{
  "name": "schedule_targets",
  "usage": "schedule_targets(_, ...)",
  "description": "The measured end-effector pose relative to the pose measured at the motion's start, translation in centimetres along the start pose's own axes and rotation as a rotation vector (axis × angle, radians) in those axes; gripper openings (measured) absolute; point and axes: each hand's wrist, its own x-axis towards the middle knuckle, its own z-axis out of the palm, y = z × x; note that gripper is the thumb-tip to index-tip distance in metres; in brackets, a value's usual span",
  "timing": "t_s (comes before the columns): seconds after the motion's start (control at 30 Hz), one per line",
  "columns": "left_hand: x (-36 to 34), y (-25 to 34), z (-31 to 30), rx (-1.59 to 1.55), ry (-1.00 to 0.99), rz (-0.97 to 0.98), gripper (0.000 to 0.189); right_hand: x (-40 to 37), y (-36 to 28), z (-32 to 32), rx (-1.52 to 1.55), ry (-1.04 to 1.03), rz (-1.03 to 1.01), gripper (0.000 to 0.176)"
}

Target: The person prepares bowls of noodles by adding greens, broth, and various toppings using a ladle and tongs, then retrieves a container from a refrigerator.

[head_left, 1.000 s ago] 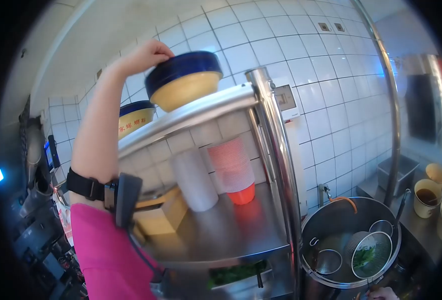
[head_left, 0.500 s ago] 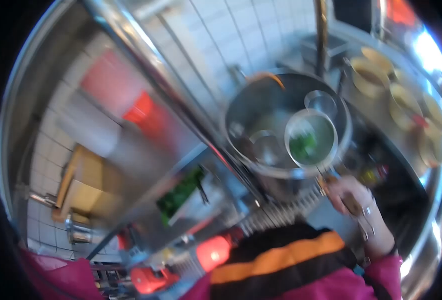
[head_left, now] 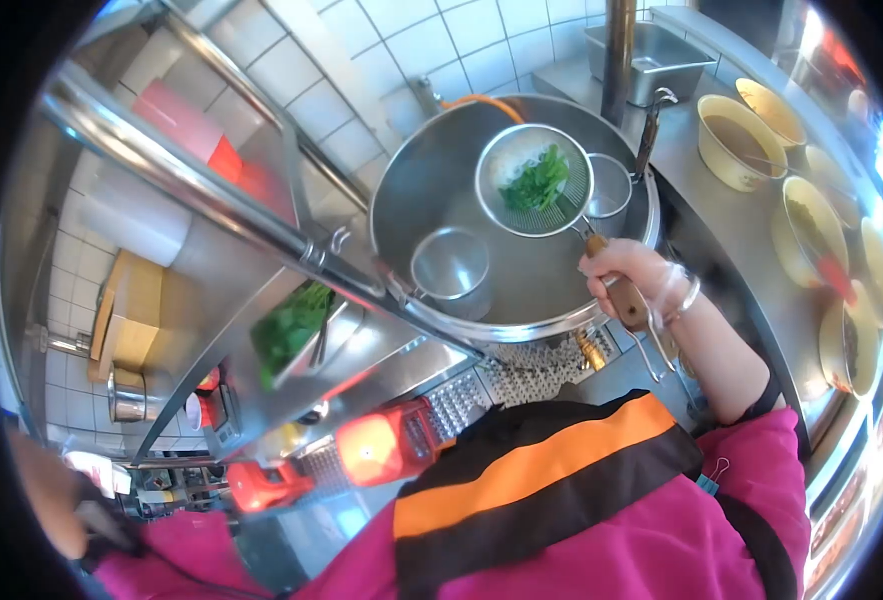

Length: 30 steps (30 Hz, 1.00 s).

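One strainer (head_left: 570, 212) of greens (head_left: 547, 180) was over the pot (head_left: 402, 220), just beyond the right hand (head_left: 634, 278), whose fingers were wrapped round its handle (head_left: 630, 306); the left hand was out of view, so its state could not be told. Two smaller strainers (head_left: 450, 263) sat in the pot. Leftward, a tray (head_left: 340, 333) held more greens; rightward, a bowl (head_left: 760, 178) held something brownish.

One head-worn view: wide, round-edged, faced forward and down; wearer's chest (head_left: 552, 490) was near, pot (head_left: 537, 331) beyond it, tiled wall (head_left: 417, 40) far.
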Motion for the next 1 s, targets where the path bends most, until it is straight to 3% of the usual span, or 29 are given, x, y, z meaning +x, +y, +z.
schedule_targets(0.07,-6.1,2.4,1.1,-0.149,-0.075,-0.172,0.053,1.3,-1.2,-1.7,0.002,-0.036,-0.033,0.018)
schedule_targets(0.13,-13.5,5.1,5.1,-0.333,-0.302,-0.439,0.044,1.8,-2.7,-2.9,-0.027,-0.071,-0.051,0.015)
schedule_targets(0.17,-15.9,6.6,7.3,-0.463,-0.457,-0.379,0.053,2.0,-3.6,-3.3,-0.043,-0.092,-0.088,0.016)
schedule_targets(0.23,-19.0,10.5,12.6,-0.612,-0.614,-0.45,0.044,1.6,-4.6,-3.0,-0.065,-0.125,-0.109,0.017)
schedule_targets(0.33,-24.5,13.9,20.7,-0.628,-0.469,-0.55,0.038,0.3,-5.3,-1.8,-0.128,0.011,-0.118,0.02)
schedule_targets(0.4,-27.5,14.4,25.2,-0.735,-0.358,-0.783,0.038,0.5,-4.6,-1.6,-0.394,0.076,-0.189,0.021)
schedule_targets(0.5,-26.7,15.4,27.8,-0.673,-0.193,-0.822,0.037,0.8,-2.6,-0.7,-0.602,0.241,-0.301,0.019)
schedule_targets(0.6,-26.3,16.4,29.2,-0.642,-0.115,-0.774,0.032,1.7,-1.1,-0.9,-0.781,0.324,-0.318,0.026)
schedule_targets(0.67,-26.5,16.6,29.9,-0.718,-0.073,-0.822,0.032,3.0,0.7,-2.3,-1.174,0.495,-0.61,0.031)
schedule_targets(0.73,-26.4,16.7,30.2,-0.802,-0.019,-0.854,0.032,2.7,0.6,-1.7,-1.238,0.545,-0.588,0.033)
schedule_targets(0.8,-26.2,16.6,30.1,-0.867,0.118,-0.742,0.033,2.8,0.8,-1.7,-1.384,0.666,-0.712,0.034)
schedule_targets(1.0,-25.8,16.1,29.2,-0.982,0.203,-0.754,0.035,0.9,-1.3,-0.1,-1.318,0.676,-0.764,0.036)
